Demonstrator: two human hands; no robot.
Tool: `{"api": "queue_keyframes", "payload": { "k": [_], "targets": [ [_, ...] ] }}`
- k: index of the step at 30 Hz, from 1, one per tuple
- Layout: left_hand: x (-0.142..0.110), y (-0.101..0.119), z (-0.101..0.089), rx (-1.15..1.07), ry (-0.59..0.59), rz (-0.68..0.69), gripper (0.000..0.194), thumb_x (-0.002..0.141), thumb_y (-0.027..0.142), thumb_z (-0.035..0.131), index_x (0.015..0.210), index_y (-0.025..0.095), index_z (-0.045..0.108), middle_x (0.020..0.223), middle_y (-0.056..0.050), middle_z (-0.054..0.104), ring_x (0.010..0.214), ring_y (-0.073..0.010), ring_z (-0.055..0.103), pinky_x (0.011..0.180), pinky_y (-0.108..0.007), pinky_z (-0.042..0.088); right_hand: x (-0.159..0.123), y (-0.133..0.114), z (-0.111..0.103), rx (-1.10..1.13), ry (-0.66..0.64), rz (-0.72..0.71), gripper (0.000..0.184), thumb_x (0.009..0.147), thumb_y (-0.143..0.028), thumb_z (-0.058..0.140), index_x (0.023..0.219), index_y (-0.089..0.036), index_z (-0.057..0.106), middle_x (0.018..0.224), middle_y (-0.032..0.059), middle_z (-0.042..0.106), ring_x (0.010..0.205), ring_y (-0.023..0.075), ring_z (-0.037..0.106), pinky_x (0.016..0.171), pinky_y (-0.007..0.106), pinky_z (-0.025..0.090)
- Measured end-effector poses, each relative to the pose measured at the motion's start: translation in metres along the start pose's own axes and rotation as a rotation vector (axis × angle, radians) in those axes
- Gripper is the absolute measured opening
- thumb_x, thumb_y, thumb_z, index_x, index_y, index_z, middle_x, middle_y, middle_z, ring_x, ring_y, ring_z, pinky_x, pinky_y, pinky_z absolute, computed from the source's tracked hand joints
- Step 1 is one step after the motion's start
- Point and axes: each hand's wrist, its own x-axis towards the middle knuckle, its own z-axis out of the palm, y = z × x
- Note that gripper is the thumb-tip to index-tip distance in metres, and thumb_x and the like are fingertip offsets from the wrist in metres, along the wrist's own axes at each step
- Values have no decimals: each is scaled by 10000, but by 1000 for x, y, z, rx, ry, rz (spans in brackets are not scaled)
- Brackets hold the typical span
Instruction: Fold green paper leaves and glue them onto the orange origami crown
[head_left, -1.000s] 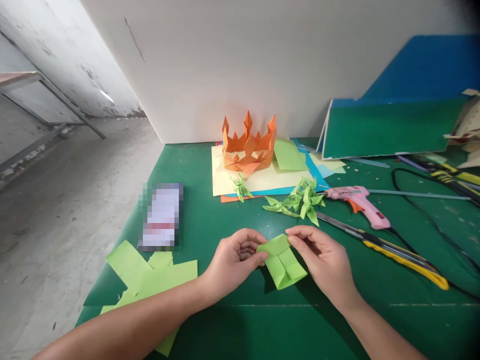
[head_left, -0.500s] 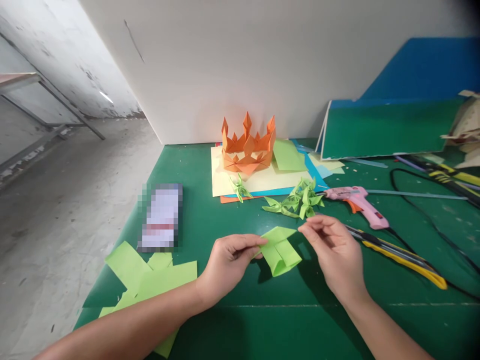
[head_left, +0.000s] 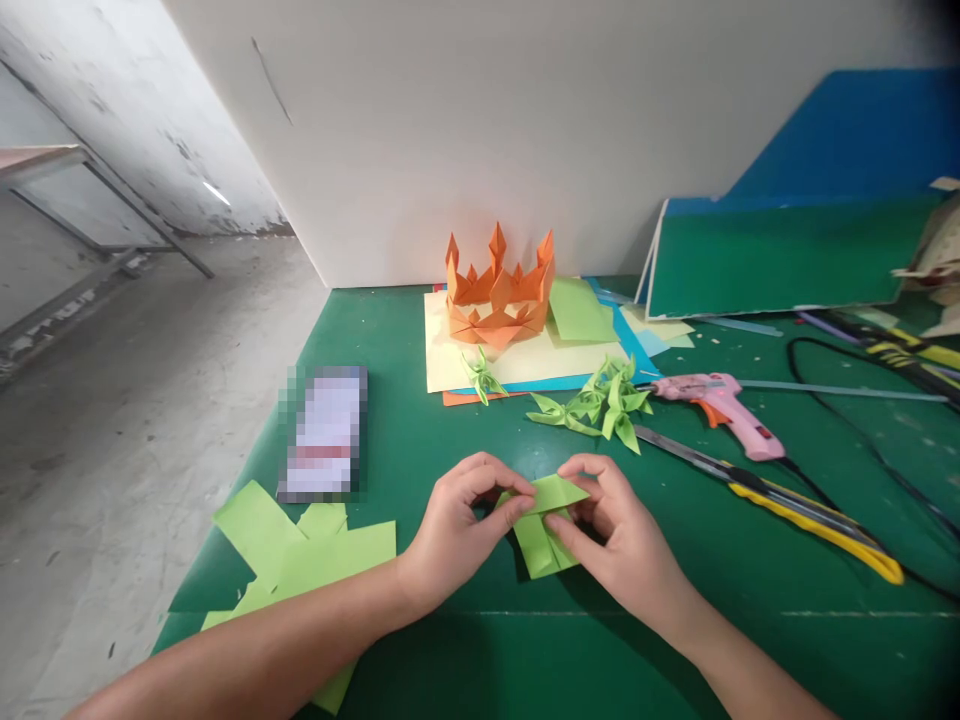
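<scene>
A folded piece of light green paper is held over the green table, between both hands. My left hand pinches its upper left part between thumb and fingers. On its right side my right hand grips it, thumb in front near the middle and fingers behind. A flap is folded along the top, and creased panels hang below it. Just beyond the hands lie folded green paper flowers, bunched together. One more green paper flower rests farther left, at the edge of the paper sheets.
An orange paper crown stands on stacked coloured sheets. To the right are a pink glue gun with its cord and a yellow utility knife. Green paper pieces lie under my left forearm, near a blurred phone.
My right hand has moved left and down, and now grips the green paper's right side. The paper has shifted slightly toward me.
</scene>
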Motion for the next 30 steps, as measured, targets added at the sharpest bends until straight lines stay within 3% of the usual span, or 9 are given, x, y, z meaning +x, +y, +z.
{"api": "queue_keyframes", "payload": {
  "k": [3,6,12,17,22,30],
  "targets": [
    [0,0,1,30,-91,55,159,848,140,611,920,205,738,946,-53,649,865,-145,631,760,-242,501,1,1,0,-93,-37,-28,273,888,-311,562,1118,-291,416,780,-29,584,672,121,557,587,226,460],
    [0,-1,2,50,-120,29,176,858,143,599,930,208,746,950,-52,655,852,-140,638,731,-229,495,1,1,-1,-93,-29,-44,332,898,-320,560,1178,-296,382,734,-44,575,679,120,561,613,227,458],
    [1,-3,0,-9,-27,-15,191,857,169,611,995,225,730,917,-39,622,851,-141,617,730,-231,496,-1,-2,-5,42,-10,-103,304,925,-404,510,1183,-296,391,1078,39,595,901,150,597,748,269,494],
    [-1,-4,1,-13,-22,-26,229,862,174,604,1038,251,729,911,-37,605,842,-139,599,713,-229,488,-7,-10,0,-180,-88,-157,272,866,-407,597,1077,-287,475,1062,16,559,892,153,566,734,256,464],
    [-1,-2,3,-206,22,-128,140,804,222,686,931,204,741,896,-36,610,780,-128,607,651,-211,498,-8,-7,7,-351,-8,-159,182,845,-270,607,960,-265,465,935,-12,555,775,130,539,686,243,441],
    [1,4,4,-540,47,-351,166,728,262,768,856,170,714,824,-11,679,737,-104,614,696,-198,515,-7,5,7,-222,24,-190,125,921,-247,489,1039,-287,490,923,-3,544,731,121,550,641,230,456]
  ]
}}
